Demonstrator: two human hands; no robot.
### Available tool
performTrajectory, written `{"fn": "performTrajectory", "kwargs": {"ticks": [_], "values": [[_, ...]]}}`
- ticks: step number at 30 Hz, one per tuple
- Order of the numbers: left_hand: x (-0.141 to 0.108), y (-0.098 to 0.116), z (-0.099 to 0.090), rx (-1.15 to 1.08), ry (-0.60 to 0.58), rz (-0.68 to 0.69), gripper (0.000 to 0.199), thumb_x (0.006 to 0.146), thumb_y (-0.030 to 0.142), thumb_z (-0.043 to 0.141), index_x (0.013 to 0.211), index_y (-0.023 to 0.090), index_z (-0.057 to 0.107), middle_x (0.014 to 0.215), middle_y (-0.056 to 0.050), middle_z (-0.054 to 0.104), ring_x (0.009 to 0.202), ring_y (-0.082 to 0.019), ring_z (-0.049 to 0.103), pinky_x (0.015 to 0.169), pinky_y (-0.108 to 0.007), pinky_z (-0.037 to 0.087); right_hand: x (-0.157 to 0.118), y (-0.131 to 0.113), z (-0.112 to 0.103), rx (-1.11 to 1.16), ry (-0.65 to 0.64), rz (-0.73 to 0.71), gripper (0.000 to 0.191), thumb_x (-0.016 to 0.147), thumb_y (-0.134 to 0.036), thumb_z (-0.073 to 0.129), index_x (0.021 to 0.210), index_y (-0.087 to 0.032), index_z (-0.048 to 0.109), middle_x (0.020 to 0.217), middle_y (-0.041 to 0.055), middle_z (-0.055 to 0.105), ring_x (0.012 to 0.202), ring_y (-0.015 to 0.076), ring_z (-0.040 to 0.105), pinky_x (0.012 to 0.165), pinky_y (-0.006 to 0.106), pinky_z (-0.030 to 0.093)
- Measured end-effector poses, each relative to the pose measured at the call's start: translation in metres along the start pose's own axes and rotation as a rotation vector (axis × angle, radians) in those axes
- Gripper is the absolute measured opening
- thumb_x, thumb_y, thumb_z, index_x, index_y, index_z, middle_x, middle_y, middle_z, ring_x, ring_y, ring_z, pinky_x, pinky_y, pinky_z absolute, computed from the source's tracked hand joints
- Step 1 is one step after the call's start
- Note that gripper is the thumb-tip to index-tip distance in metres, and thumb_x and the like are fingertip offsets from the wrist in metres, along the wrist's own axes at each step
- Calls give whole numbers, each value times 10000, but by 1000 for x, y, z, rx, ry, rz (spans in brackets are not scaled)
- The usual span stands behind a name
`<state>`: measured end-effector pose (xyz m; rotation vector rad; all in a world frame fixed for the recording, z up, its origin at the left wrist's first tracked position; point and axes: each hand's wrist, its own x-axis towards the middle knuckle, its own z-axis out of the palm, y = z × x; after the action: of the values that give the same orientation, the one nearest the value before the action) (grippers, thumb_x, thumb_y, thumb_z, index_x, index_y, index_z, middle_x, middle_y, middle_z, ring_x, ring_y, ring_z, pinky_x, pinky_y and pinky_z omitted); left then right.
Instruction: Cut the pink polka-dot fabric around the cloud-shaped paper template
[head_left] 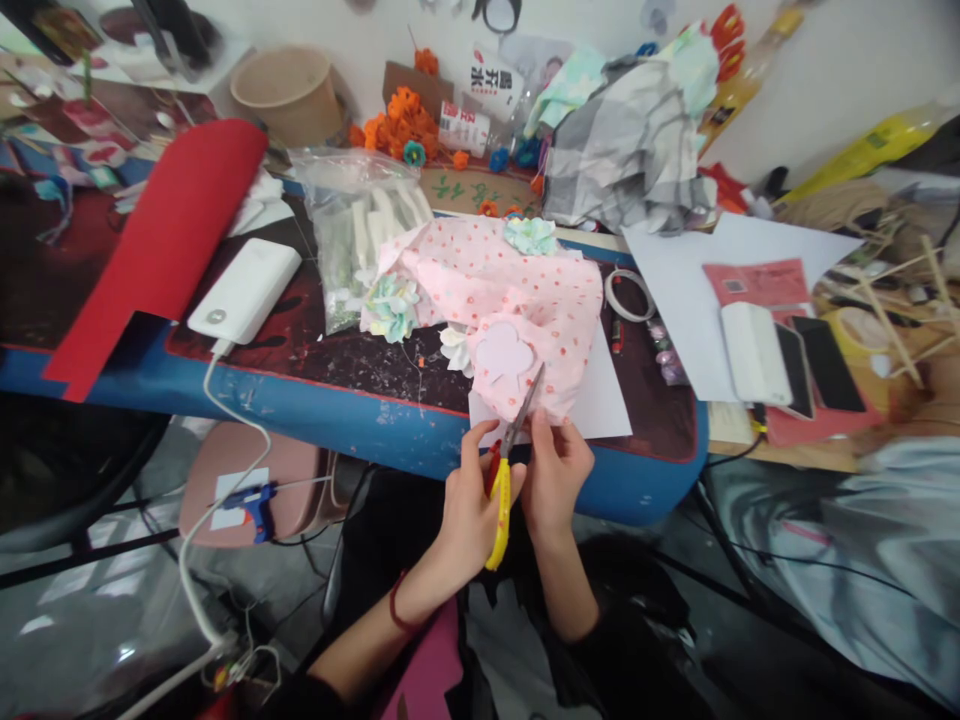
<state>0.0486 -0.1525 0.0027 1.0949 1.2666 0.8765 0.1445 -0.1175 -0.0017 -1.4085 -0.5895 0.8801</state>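
My left hand [469, 505] grips a pair of scissors [501, 515] with yellow and red handles. The blades point up and away, over the near edge of a pink cloth [517, 265] dotted with red. My right hand [555, 470] pinches that near edge, just right of the blades. A pale flower-shaped paper piece [504, 355] lies on the cloth close to the scissor tips. Fabric flowers lie around it: a green-yellow one [391, 307] at left, another [530, 236] at the back, and a white one [456, 349] beside the paper piece.
A white paper sheet [611, 390] lies under the cloth. Left are a plastic bag of white sticks [375, 215], a white power bank [246, 290] with cable and red felt [165, 250]. A tape roll [628, 295] sits right. A blue glue gun [259, 510] rests on a stool.
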Motion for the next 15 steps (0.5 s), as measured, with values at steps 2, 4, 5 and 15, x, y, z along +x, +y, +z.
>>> {"fn": "performTrajectory", "kwargs": {"ticks": [2, 4, 5, 15], "values": [[0, 0, -1, 4, 0, -9, 621, 941, 447, 656, 1452, 226, 383, 689, 69, 503, 560, -80, 383, 540, -186, 294, 1, 0, 1, 0, 13, -2, 301, 853, -420, 751, 755, -153, 651, 710, -3, 648, 676, 130, 579, 652, 257, 479], [0, 0, -1, 7, -9, -14, 640, 934, 438, 666, 1466, 227, 380, 697, 67, 513, 568, -81, 389, 551, -184, 316, 1, 0, 1, -6, 21, -6, 320, 850, -431, 751, 735, -153, 643, 689, -5, 639, 660, 130, 578, 642, 258, 478], [0, 0, -2, 8, -16, -13, 649, 931, 433, 670, 1472, 227, 377, 701, 66, 518, 572, -81, 394, 557, -184, 325, 1, 0, 1, -12, 25, -10, 329, 850, -438, 750, 729, -153, 641, 683, -4, 639, 654, 132, 580, 638, 258, 478], [0, -4, -3, 38, -61, 43, 772, 902, 466, 693, 1508, 227, 278, 730, 62, 540, 573, -93, 427, 553, -198, 323, -2, -3, -4, -97, 22, -67, 320, 852, -441, 750, 742, -153, 667, 680, 7, 667, 621, 130, 583, 597, 251, 472]]}}
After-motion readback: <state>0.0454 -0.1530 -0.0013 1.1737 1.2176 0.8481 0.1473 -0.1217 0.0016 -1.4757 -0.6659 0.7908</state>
